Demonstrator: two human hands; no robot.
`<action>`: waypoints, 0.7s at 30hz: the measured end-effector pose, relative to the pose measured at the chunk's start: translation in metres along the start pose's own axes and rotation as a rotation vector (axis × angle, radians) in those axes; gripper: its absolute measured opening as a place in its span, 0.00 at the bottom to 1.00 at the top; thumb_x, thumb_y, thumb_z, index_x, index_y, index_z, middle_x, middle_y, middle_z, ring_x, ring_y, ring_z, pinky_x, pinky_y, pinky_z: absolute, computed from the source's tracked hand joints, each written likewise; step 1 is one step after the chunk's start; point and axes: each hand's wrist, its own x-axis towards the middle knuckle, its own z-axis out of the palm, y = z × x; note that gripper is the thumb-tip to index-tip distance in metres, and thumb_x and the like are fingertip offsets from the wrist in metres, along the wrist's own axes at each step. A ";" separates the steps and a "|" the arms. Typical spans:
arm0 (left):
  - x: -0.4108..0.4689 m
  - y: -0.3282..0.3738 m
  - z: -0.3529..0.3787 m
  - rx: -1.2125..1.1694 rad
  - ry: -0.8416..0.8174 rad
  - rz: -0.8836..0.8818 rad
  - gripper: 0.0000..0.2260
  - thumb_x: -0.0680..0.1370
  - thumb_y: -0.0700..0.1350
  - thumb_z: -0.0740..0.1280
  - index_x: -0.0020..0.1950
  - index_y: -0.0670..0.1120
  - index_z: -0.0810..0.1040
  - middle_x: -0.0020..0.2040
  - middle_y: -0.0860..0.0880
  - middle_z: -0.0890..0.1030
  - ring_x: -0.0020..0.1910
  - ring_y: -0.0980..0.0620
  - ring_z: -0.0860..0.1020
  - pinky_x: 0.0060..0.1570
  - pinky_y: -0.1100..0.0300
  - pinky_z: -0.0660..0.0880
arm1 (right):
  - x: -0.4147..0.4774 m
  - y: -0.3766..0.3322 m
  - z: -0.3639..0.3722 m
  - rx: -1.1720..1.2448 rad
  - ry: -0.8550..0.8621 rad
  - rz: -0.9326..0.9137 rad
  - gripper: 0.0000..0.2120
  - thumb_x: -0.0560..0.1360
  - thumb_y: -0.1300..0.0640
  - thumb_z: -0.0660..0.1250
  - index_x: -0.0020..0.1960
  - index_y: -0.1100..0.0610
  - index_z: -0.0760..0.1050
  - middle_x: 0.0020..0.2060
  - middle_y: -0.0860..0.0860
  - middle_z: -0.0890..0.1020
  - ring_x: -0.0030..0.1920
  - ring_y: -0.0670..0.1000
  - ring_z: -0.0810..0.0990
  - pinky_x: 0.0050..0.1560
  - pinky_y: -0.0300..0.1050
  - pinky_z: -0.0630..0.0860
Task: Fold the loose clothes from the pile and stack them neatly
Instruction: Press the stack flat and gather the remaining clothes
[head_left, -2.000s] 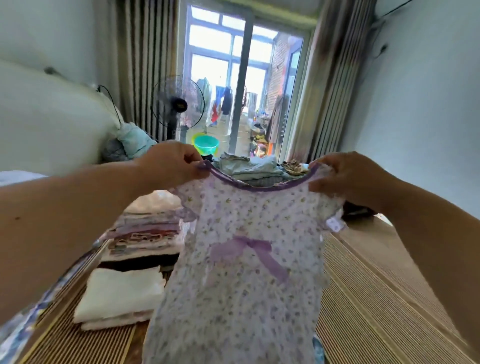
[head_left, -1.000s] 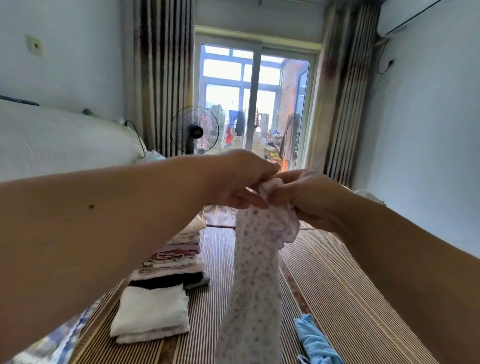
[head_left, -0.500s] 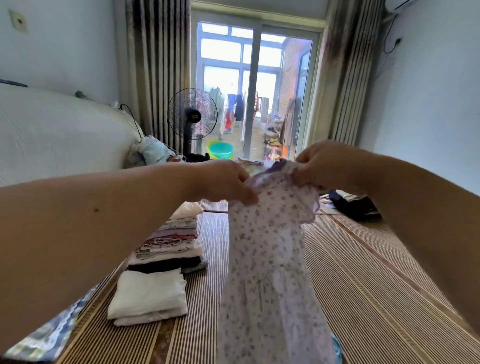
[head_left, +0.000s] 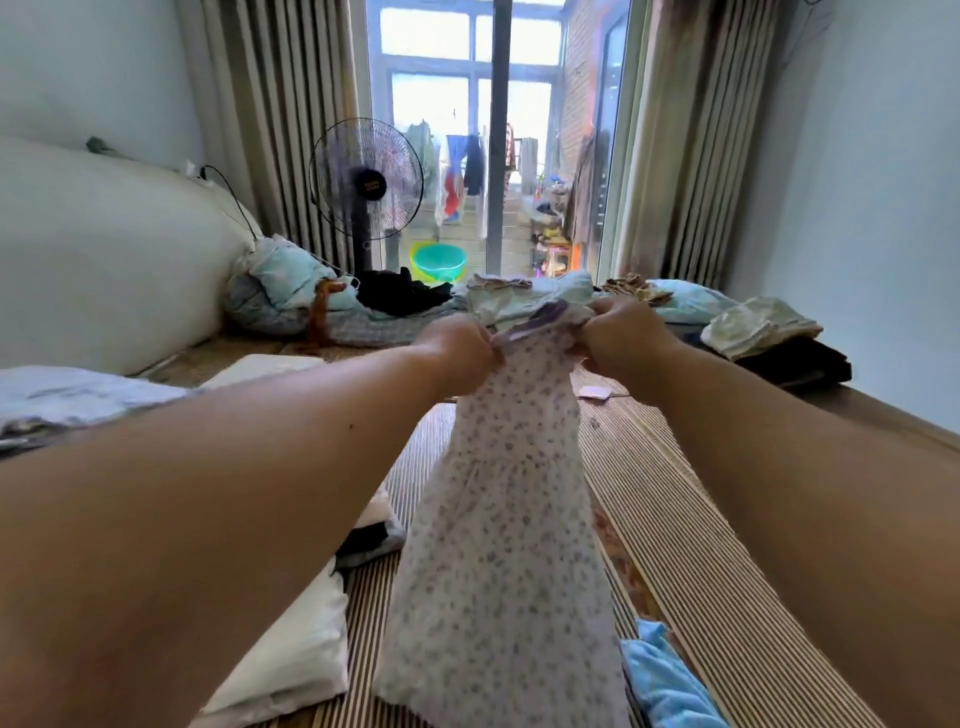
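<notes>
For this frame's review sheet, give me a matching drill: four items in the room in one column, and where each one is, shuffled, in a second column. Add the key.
Things
1. floral dress
2. standing fan
3. green basin
4. blue garment

Places
A. low down, just right of the fan's pole
B. on the striped mat, bottom right
C. hanging from the left hand and right hand
D. upright in front of the left curtain

Pairs: 1-C, 2-D, 3-A, 4-B
</notes>
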 end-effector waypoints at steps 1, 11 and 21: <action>0.010 0.000 -0.001 -0.039 0.068 0.018 0.08 0.79 0.45 0.64 0.42 0.44 0.77 0.46 0.43 0.82 0.46 0.43 0.80 0.48 0.52 0.78 | 0.012 0.000 0.002 0.005 0.037 -0.031 0.08 0.76 0.62 0.61 0.50 0.58 0.78 0.52 0.63 0.81 0.52 0.60 0.80 0.57 0.58 0.77; 0.034 -0.010 -0.018 -0.039 0.337 0.133 0.09 0.77 0.52 0.66 0.42 0.48 0.76 0.39 0.50 0.76 0.40 0.50 0.74 0.31 0.59 0.63 | 0.023 -0.027 -0.006 -0.081 0.114 -0.312 0.08 0.77 0.62 0.62 0.48 0.57 0.79 0.47 0.59 0.82 0.49 0.60 0.80 0.53 0.56 0.78; -0.166 -0.071 0.100 -0.087 -0.126 0.099 0.10 0.74 0.56 0.69 0.37 0.57 0.72 0.37 0.58 0.77 0.35 0.58 0.77 0.30 0.64 0.67 | -0.184 0.069 0.005 -0.338 -0.406 -0.021 0.08 0.74 0.65 0.66 0.39 0.55 0.78 0.34 0.56 0.81 0.31 0.47 0.74 0.29 0.41 0.69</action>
